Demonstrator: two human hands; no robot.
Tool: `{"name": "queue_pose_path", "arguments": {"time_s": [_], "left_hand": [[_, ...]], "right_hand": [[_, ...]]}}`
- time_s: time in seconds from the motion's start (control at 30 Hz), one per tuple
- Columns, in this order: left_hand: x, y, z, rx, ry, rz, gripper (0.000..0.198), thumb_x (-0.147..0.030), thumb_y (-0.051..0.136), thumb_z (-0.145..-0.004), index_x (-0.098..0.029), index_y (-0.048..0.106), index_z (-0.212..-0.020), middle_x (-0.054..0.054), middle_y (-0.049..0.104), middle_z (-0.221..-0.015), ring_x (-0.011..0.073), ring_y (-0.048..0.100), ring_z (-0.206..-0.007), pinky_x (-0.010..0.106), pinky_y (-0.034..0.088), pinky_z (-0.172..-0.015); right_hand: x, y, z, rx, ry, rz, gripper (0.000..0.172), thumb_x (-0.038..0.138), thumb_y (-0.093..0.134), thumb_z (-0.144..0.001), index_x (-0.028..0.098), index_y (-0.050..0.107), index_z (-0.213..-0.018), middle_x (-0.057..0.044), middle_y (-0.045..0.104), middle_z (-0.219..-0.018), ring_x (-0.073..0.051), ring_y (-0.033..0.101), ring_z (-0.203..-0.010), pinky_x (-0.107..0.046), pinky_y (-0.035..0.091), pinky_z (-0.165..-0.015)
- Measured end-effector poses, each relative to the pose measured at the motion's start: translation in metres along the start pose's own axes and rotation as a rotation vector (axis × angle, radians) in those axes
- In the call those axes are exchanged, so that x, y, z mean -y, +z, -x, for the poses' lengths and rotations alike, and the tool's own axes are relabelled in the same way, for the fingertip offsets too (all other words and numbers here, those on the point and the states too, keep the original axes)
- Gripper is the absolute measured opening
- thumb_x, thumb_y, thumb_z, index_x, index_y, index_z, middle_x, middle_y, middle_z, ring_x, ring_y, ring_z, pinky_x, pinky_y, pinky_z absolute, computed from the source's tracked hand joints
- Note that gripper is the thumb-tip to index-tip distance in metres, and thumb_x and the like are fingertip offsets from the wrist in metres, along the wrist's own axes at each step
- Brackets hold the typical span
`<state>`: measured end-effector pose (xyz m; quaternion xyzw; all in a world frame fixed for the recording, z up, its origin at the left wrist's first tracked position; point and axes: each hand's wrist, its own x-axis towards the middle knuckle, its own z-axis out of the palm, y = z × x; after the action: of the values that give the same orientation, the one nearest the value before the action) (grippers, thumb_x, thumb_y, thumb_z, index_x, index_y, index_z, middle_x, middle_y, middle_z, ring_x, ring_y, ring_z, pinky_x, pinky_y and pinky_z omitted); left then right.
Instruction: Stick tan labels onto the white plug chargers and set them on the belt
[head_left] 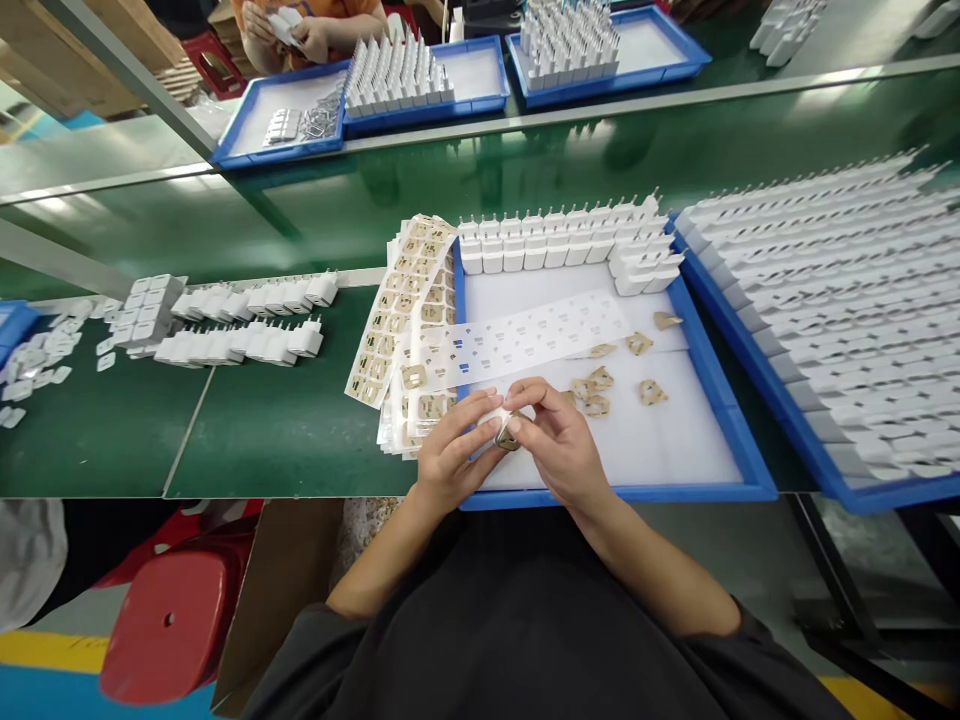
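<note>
My left hand (pixel 450 455) and my right hand (pixel 559 440) meet over the near edge of a blue tray (pixel 739 450), both pinched on one small white charger plug (pixel 499 425). A brownish sticker shows at my right fingertips against the plug. Just beyond my hands lies a strip of backing paper (pixel 525 340) with small marks. Loose brown peeled sticker pieces (pixel 649 390) are scattered on the tray's white floor. Rows of white plugs (pixel 562 245) stand along the tray's far side. Sheets of brown stickers (pixel 409 300) are fanned out left of the tray.
A second blue tray (pixel 847 490) packed with white plugs sits at right. More plugs (pixel 240 330) lie in rows on the green belt at left. Across the table, another person's hands (pixel 300 30) work behind blue trays (pixel 420 110). A red stool (pixel 165 620) stands lower left.
</note>
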<state>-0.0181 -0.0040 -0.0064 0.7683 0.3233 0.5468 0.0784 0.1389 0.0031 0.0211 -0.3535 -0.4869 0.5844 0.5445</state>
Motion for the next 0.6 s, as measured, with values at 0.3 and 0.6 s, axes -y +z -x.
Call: {"name": "queue_pose_path", "arguments": {"time_s": [0.3, 0.6], "left_hand": [[0.002, -0.001, 0.008, -0.002, -0.157, 0.272, 0.048, -0.015, 0.075, -0.089, -0.024, 0.057, -0.132, 0.016, 0.068, -0.133, 0.0261, 0.066, -0.126, 0.047, 0.06, -0.102], [0.001, -0.005, 0.005, 0.045, -0.142, 0.288, 0.048, -0.015, 0.076, -0.087, -0.023, 0.058, -0.13, 0.016, 0.069, -0.129, 0.0252, 0.069, -0.121, 0.044, 0.061, -0.097]], "right_hand": [[0.003, -0.016, 0.0, 0.222, -0.009, 0.027, 0.026, 0.027, 0.076, -0.084, 0.029, 0.067, -0.109, -0.005, 0.058, -0.113, -0.019, 0.061, -0.107, -0.033, 0.057, -0.085], [0.024, -0.026, -0.01, 0.212, -0.158, 0.277, 0.012, 0.028, 0.063, -0.097, 0.026, 0.073, -0.102, -0.003, 0.07, -0.093, -0.018, 0.067, -0.088, -0.033, 0.057, -0.076]]}}
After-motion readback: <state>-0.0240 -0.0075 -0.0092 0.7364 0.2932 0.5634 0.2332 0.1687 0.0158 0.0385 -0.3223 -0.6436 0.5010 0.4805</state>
